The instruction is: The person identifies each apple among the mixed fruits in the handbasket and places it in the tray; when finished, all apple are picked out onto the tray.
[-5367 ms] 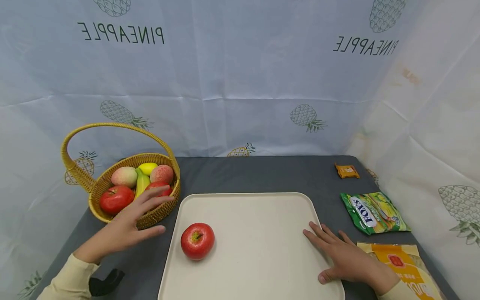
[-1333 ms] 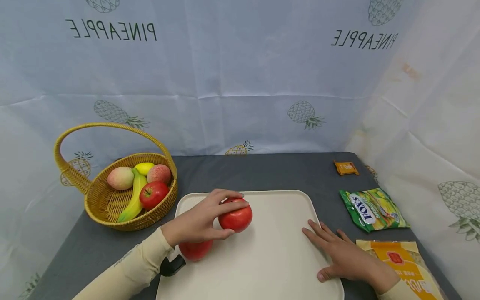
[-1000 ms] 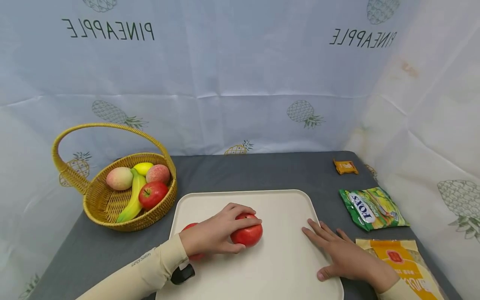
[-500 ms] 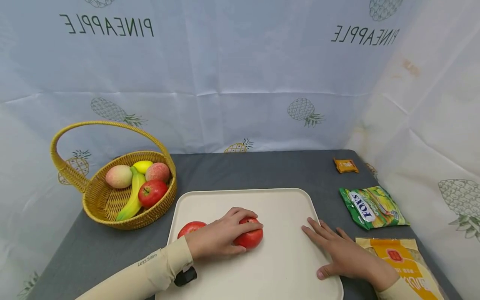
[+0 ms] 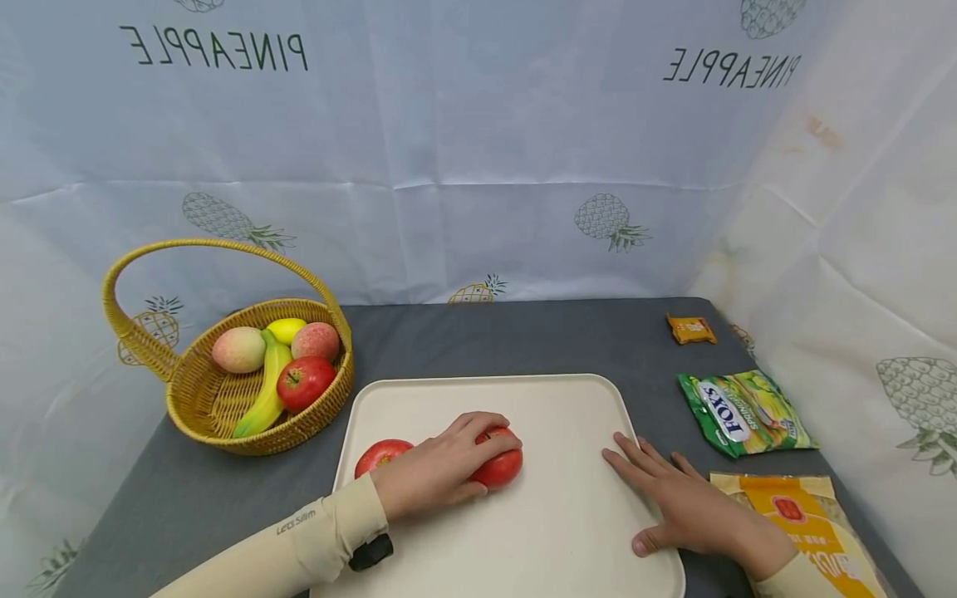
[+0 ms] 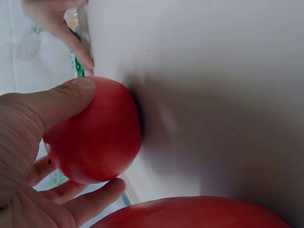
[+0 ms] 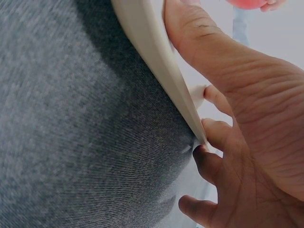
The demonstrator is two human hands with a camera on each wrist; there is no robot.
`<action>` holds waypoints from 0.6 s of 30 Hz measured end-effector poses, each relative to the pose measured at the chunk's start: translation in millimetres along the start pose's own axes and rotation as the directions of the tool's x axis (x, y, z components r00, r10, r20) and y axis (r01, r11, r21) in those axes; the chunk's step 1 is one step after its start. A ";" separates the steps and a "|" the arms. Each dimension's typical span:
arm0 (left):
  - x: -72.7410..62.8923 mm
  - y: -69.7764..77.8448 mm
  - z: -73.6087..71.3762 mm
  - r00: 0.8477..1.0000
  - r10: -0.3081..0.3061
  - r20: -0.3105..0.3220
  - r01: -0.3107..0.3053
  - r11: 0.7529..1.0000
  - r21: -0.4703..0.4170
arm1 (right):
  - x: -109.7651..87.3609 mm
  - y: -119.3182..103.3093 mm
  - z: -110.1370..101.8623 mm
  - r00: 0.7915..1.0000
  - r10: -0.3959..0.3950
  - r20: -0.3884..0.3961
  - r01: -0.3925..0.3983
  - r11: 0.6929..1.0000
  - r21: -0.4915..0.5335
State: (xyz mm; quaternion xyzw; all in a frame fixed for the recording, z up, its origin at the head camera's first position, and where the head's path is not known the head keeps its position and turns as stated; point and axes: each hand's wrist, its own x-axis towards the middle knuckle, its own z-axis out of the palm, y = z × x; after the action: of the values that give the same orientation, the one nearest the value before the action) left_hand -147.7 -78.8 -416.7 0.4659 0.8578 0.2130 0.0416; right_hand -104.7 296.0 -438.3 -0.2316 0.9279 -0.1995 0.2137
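Observation:
On the beige tray point(image 5: 568, 515), my left hand point(image 5: 429, 475) grips a red apple point(image 5: 499, 465) from above. In the left wrist view the thumb lies on one side of this apple point(image 6: 102, 133) and fingers curl round the other; its base meets or nearly meets the tray. A second red apple point(image 5: 380, 455) sits left of it, partly hidden by the left hand. My right hand point(image 5: 680, 502) rests with spread fingers across the tray's right edge. Seen from the right wrist, its thumb touches the tray rim point(image 7: 156, 52).
Back left stands a yellow woven basket point(image 5: 220, 407) with a tall handle, holding a banana point(image 5: 267, 394), a red apple point(image 5: 305, 384), two peaches and a yellow fruit. Along the right lie a small orange packet point(image 5: 691, 330), a green FOX'S bag point(image 5: 748, 413) and a yellow bag point(image 5: 807, 531).
An apple from the basket's front left has come over to the tray in my left hand, then been lowered right of the other apple. The right hand has stayed put.

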 end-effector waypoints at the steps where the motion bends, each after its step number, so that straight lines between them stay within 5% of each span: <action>1: 0.0 0.1 0.4 1.000 -0.005 -0.002 0.005 1.000 -0.001 | -0.1 0.1 -0.1 1.000 0.000 0.000 0.000 1.000 0.002; 18: -2.9 1.5 6.0 1.000 -0.010 -0.011 0.010 0.999 0.053 | 0.5 2.6 1.9 1.000 0.005 -0.002 -0.005 1.000 0.006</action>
State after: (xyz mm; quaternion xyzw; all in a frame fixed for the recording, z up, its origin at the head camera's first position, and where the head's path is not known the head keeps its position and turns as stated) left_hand -143.3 -78.5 -421.9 0.4615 0.8656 0.1926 0.0259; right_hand -105.0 297.4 -441.2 -0.2286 0.9280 -0.2020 0.2139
